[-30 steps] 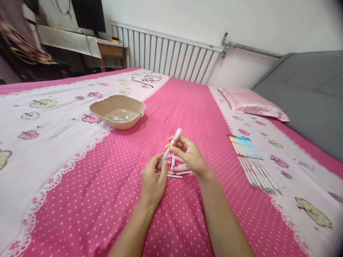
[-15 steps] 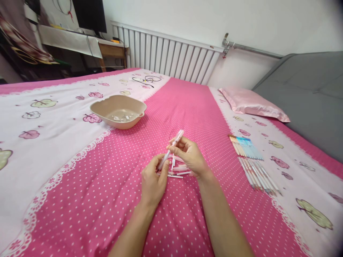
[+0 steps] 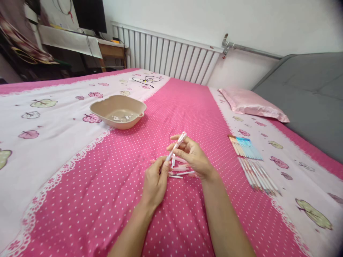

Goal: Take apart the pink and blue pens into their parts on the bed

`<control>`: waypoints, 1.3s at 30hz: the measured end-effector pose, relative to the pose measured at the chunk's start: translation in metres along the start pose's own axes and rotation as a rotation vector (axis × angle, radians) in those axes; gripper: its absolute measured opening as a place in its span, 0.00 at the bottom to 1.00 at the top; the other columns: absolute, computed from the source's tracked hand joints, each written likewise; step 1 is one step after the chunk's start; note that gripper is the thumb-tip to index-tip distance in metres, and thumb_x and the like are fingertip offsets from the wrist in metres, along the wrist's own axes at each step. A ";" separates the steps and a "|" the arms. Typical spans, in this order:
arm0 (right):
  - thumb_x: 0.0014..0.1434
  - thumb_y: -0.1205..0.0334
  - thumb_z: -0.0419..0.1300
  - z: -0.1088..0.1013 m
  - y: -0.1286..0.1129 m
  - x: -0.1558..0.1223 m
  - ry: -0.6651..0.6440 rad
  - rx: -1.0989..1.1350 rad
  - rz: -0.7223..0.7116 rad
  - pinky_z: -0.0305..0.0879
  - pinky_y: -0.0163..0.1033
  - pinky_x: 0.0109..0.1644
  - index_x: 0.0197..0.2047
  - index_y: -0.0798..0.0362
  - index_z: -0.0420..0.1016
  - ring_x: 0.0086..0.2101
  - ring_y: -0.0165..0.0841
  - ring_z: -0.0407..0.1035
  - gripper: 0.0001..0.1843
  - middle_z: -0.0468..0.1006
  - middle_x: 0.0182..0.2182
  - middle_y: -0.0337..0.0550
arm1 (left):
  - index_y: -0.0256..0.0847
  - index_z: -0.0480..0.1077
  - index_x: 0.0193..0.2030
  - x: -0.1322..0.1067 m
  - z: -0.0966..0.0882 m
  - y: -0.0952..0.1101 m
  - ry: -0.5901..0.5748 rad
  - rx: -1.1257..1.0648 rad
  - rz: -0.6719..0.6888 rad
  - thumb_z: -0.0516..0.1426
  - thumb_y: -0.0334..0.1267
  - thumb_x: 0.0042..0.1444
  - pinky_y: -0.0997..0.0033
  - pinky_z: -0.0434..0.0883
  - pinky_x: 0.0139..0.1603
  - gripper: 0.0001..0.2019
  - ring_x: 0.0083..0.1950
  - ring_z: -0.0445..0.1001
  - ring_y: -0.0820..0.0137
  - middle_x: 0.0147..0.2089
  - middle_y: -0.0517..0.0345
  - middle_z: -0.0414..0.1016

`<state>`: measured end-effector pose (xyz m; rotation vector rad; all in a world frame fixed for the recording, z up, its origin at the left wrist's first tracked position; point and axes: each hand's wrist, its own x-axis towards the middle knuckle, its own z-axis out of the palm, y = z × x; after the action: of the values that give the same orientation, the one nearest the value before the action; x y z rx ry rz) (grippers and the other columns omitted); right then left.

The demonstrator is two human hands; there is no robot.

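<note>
A pink and white pen (image 3: 175,145) is held slantwise between my two hands above the bedspread. My left hand (image 3: 156,178) pinches its lower end between thumb and fingers. Nearer the pen's upper end, my right hand (image 3: 193,157) grips it with the thumb, some fingers stretched out past it. Beneath and behind the hands lie loose pink and white pen parts (image 3: 180,169), partly hidden by my fingers.
A beige basin (image 3: 118,123) with small pale pieces in it stands to the left. Two rows of pens lie at right, blue and orange pens (image 3: 245,147) behind whitish pens (image 3: 258,175). Beyond are a pink pillow (image 3: 253,105) and a black cable (image 3: 152,79).
The pen has shifted slightly right and my left hand has moved a little right along with it. My right hand's fingers have stretched out more around the pen.
</note>
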<state>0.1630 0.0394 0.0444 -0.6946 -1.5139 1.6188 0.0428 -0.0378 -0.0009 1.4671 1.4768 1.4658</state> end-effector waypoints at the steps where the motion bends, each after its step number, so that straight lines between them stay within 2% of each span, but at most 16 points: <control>1: 0.51 0.66 0.62 -0.001 0.000 -0.001 -0.023 0.010 0.007 0.68 0.35 0.38 0.47 0.49 0.66 0.33 0.28 0.71 0.19 0.76 0.34 0.39 | 0.38 0.69 0.45 0.000 0.000 0.000 -0.010 -0.017 0.001 0.47 0.42 0.61 0.74 0.63 0.31 0.14 0.29 0.68 0.72 0.29 0.60 0.71; 6: 0.54 0.66 0.60 -0.005 -0.002 -0.005 -0.100 0.057 0.040 0.68 0.37 0.43 0.52 0.49 0.62 0.38 0.30 0.72 0.22 0.77 0.38 0.41 | 0.37 0.69 0.44 -0.002 0.000 -0.002 -0.062 -0.060 0.025 0.46 0.41 0.62 0.73 0.63 0.33 0.14 0.30 0.68 0.72 0.28 0.60 0.69; 11: 0.53 0.65 0.61 -0.006 -0.003 -0.005 -0.113 0.054 0.053 0.67 0.40 0.46 0.53 0.49 0.62 0.40 0.31 0.72 0.24 0.78 0.39 0.42 | 0.37 0.68 0.43 -0.001 0.001 -0.004 -0.087 -0.070 0.027 0.45 0.41 0.62 0.72 0.62 0.32 0.14 0.29 0.67 0.72 0.28 0.59 0.69; 20: 0.49 0.62 0.65 -0.004 -0.001 -0.002 -0.030 0.002 0.091 0.68 0.35 0.36 0.47 0.51 0.68 0.31 0.29 0.72 0.21 0.79 0.33 0.41 | 0.38 0.67 0.38 0.000 0.000 -0.002 -0.074 -0.029 0.061 0.47 0.41 0.61 0.73 0.62 0.33 0.11 0.29 0.67 0.72 0.28 0.60 0.70; 32: 0.43 0.59 0.68 0.001 0.001 0.001 0.039 -0.008 0.098 0.67 0.34 0.32 0.41 0.52 0.72 0.27 0.28 0.70 0.20 0.74 0.25 0.35 | 0.38 0.67 0.35 0.000 0.000 -0.001 -0.078 -0.007 0.081 0.47 0.41 0.61 0.74 0.63 0.31 0.12 0.28 0.67 0.74 0.28 0.60 0.70; 39: 0.39 0.60 0.70 0.001 0.004 0.003 0.078 -0.028 0.065 0.64 0.32 0.27 0.38 0.52 0.72 0.21 0.25 0.67 0.21 0.71 0.19 0.31 | 0.37 0.67 0.39 0.000 0.001 -0.002 -0.076 -0.020 0.070 0.49 0.41 0.60 0.74 0.64 0.32 0.10 0.29 0.68 0.73 0.29 0.60 0.70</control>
<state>0.1601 0.0412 0.0412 -0.8212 -1.4739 1.6020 0.0431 -0.0366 -0.0027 1.5596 1.3741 1.4453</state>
